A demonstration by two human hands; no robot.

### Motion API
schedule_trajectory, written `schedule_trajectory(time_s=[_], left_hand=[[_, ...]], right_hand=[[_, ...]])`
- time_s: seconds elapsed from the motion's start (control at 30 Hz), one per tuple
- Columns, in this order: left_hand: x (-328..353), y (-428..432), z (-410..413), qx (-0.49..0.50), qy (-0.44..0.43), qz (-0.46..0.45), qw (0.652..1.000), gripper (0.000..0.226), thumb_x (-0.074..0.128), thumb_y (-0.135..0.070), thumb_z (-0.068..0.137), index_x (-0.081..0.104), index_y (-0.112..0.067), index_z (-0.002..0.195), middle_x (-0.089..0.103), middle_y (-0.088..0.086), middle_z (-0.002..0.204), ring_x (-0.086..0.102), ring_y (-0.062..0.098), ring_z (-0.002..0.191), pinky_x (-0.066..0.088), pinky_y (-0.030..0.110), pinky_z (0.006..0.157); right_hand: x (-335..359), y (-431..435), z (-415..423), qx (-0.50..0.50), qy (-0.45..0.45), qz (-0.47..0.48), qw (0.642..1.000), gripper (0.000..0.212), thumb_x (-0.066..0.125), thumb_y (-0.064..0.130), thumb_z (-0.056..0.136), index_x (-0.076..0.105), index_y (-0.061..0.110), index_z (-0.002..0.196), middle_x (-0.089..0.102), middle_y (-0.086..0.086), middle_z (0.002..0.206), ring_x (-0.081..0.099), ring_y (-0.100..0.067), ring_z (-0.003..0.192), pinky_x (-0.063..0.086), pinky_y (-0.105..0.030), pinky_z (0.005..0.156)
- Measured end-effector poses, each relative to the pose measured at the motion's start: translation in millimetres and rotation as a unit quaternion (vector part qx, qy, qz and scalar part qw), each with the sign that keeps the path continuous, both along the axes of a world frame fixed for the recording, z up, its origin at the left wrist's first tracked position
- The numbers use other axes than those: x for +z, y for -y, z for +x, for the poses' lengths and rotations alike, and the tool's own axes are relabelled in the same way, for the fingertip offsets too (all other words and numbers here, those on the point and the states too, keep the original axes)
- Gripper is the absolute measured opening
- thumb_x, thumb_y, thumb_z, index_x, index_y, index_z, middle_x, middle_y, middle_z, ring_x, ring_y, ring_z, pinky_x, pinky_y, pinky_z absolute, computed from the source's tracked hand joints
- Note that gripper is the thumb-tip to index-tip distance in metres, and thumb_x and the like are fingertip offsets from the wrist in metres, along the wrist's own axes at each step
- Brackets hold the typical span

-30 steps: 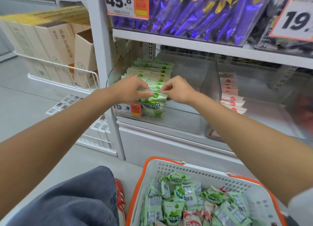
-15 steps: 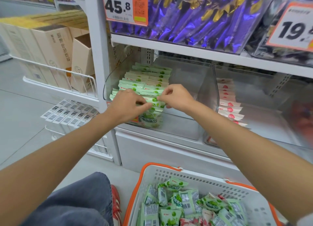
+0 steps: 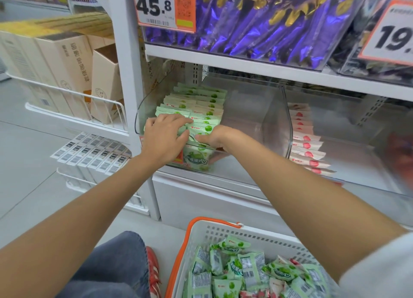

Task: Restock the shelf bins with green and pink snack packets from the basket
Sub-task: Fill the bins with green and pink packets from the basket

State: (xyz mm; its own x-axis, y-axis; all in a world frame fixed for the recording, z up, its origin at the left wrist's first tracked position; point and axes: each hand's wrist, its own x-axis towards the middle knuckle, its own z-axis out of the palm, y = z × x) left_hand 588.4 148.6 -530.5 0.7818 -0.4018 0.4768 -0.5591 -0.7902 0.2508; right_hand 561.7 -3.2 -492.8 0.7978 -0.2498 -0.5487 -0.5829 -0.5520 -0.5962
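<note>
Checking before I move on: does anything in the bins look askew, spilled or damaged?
Nothing spilled or torn. The green packets, under the left hand and right hand, stand in neat rows. The pink packets look slightly off: their row splays toward the front.

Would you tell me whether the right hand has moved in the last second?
Yes. Against the clear bin, the right hand has dipped lower and leftward, now reaching down behind the front wall beside the green packets.
</note>
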Motion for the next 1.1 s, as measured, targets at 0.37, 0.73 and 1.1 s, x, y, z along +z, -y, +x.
schedule_trajectory(time_s=[0.37,0.73,1.1], left_hand=[[28,0,7,-0.044,-0.086,0.004,0.995,0.018,0.064,-0.050,0.087,0.072,-0.037,0.096,0.060,-0.003,0.116,0.043,0.023,0.122,0.028,0.043,0.101],[27,-2,21,-0.054,-0.155,-0.033,0.986,0.054,0.060,-0.045,0.093,0.048,-0.019,0.048,0.039,-0.006,0.046,0.039,0.010,0.051,0.036,0.035,0.069],[17,-4,30,-0.062,-0.130,0.022,0.989,0.050,0.049,-0.049,0.097,0.064,-0.013,0.067,0.066,0.003,0.080,0.054,0.024,0.090,0.043,0.044,0.086]], right_hand=[[22,40,-21,0.008,0.048,0.103,0.993,0.032,0.074,0.025,0.085,0.060,0.005,0.105,0.064,-0.015,0.106,0.067,-0.022,0.085,0.058,-0.032,0.084],[-7,40,-23,0.029,0.286,-0.002,0.958,0.024,0.064,0.020,0.093,0.069,0.000,0.080,0.065,-0.009,0.068,0.067,-0.021,0.063,0.061,-0.040,0.075],[-31,41,-7,0.107,0.203,-0.045,0.972,0.016,0.070,-0.001,0.076,0.063,-0.015,0.075,0.050,-0.005,0.066,0.046,-0.015,0.068,0.055,-0.054,0.082]])
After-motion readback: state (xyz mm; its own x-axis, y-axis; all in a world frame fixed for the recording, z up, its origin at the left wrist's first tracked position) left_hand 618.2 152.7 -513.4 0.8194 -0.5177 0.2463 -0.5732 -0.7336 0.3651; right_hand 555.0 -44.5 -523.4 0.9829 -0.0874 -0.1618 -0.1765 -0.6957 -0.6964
